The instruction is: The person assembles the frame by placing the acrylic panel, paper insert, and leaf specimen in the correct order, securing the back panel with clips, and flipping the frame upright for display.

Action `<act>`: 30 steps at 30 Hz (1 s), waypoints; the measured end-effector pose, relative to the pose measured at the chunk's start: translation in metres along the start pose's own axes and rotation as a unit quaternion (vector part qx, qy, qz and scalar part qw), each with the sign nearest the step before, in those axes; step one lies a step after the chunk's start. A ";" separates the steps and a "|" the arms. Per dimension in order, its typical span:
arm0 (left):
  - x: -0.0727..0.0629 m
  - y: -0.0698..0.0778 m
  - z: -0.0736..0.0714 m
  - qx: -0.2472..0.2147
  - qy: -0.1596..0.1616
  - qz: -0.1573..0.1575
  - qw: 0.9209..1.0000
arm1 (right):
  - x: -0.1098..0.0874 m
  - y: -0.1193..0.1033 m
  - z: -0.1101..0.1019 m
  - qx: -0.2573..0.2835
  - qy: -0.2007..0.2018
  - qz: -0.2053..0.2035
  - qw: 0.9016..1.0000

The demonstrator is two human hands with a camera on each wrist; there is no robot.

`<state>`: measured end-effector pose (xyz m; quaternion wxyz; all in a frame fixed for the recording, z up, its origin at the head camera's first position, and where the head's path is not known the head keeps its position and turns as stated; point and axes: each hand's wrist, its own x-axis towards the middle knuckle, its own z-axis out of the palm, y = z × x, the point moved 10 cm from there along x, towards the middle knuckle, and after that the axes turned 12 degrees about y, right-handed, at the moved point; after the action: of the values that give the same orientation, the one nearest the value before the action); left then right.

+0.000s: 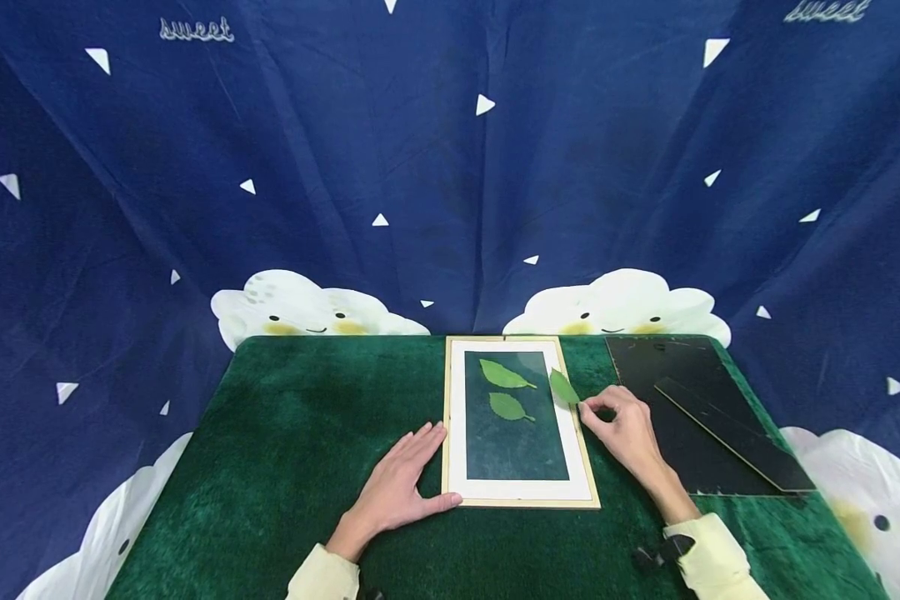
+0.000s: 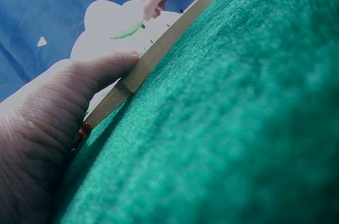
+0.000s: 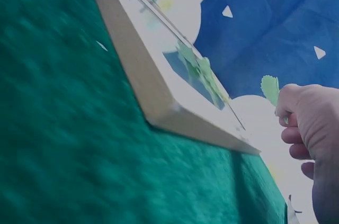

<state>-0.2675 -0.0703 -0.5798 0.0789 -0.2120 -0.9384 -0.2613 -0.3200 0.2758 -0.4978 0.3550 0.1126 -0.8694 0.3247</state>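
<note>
A light wooden picture frame (image 1: 447, 458) with a white mat lies on the green cloth. Two green leaves, an upper leaf (image 1: 504, 374) and a lower leaf (image 1: 507, 407), lie in its dark window. My right hand (image 1: 622, 429) pinches a third green leaf (image 1: 562, 387) at its stem end, over the frame's right side. In the right wrist view this held leaf (image 3: 270, 89) points up from the fingertips. My left hand (image 1: 399, 483) rests along the frame's left edge, fingers extended; its thumb (image 2: 114, 68) touches the lower left corner.
A black backing board (image 1: 633, 367) with a fold-out stand (image 1: 720, 429) lies on the cloth right of the frame. Green plush cloth (image 1: 307, 408) covers the table. Behind hangs a blue curtain (image 1: 435, 167) with white triangles and clouds.
</note>
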 end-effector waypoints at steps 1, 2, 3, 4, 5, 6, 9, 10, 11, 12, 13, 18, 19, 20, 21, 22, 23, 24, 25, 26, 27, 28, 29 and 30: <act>0.000 0.000 -0.001 -0.001 0.001 0.000 1.000 | -0.002 -0.004 0.000 0.005 -0.002 -0.003 1.000; 0.000 0.000 -0.001 -0.002 0.002 0.001 1.000 | -0.003 -0.008 0.000 0.008 -0.005 -0.005 1.000; 0.000 0.000 -0.002 -0.002 0.004 0.001 1.000 | -0.005 -0.012 0.001 0.011 -0.007 -0.008 1.000; 0.000 0.001 -0.002 0.000 0.004 0.002 1.000 | -0.006 -0.016 0.002 0.015 -0.008 -0.011 1.000; 0.000 0.001 -0.003 0.002 0.005 0.004 1.000 | -0.008 -0.020 0.003 0.018 -0.011 -0.014 1.000; 0.000 0.001 -0.003 0.002 0.005 0.004 1.000 | -0.010 -0.024 0.004 0.023 -0.014 -0.017 0.999; 0.000 0.000 -0.002 0.002 0.005 0.004 1.000 | -0.016 -0.035 0.010 0.037 -0.028 -0.028 0.999; 0.000 0.000 -0.002 0.002 0.004 0.003 1.000 | -0.018 -0.039 0.012 0.041 -0.034 -0.033 0.998; 0.000 0.000 -0.002 0.001 0.004 0.003 1.000 | -0.020 -0.042 0.015 0.044 -0.039 -0.036 0.998; 0.000 0.000 -0.001 0.001 0.005 0.003 1.000 | -0.022 -0.045 0.017 0.047 -0.044 -0.039 0.997; 0.000 0.000 -0.002 0.000 0.005 0.003 1.000 | -0.023 -0.047 0.019 0.046 -0.048 -0.042 0.997; 0.000 0.001 -0.001 0.002 0.007 0.005 1.000 | -0.029 -0.055 0.024 0.047 -0.056 -0.053 0.996; 0.000 0.001 -0.001 0.002 0.008 0.006 1.000 | -0.030 -0.056 0.025 0.048 -0.056 -0.056 0.996; 0.000 0.001 -0.002 0.002 0.008 0.007 1.000 | -0.030 -0.058 0.025 0.049 -0.057 -0.058 0.995; 0.000 0.002 -0.002 0.002 0.009 0.007 1.000 | -0.031 -0.059 0.026 0.051 -0.057 -0.061 0.995; 0.000 0.002 -0.002 0.002 0.011 0.008 1.000 | -0.032 -0.060 0.027 0.052 -0.057 -0.063 0.995; 0.000 0.002 -0.003 0.003 0.011 0.008 1.000 | -0.033 -0.062 0.027 0.052 -0.057 -0.066 0.995; 0.000 0.002 -0.003 0.003 0.011 0.008 1.000 | -0.034 -0.063 0.028 0.051 -0.057 -0.069 0.995; 0.000 0.002 -0.003 0.004 0.011 0.008 1.000 | -0.035 -0.064 0.028 0.052 -0.056 -0.073 0.994; 0.000 0.002 -0.003 0.005 0.011 0.008 1.000 | -0.037 -0.066 0.029 0.053 -0.056 -0.076 0.994; 0.000 0.002 -0.003 0.006 0.010 0.008 1.000 | -0.038 -0.067 0.030 0.055 -0.056 -0.079 0.994; 0.000 0.002 -0.003 0.007 0.009 0.008 1.000 | -0.039 -0.069 0.031 0.055 -0.057 -0.082 0.994; 0.000 0.002 -0.003 0.008 0.008 0.007 1.000 | -0.041 -0.070 0.032 0.053 -0.059 -0.086 0.993; 0.000 0.002 -0.003 0.009 0.007 0.007 1.000 | -0.042 -0.072 0.034 0.054 -0.061 -0.089 0.993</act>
<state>-0.2669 -0.0704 -0.5766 0.0893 -0.2156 -0.9386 -0.2543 -0.2777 0.1976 -0.5101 0.3226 0.2280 -0.8571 0.3306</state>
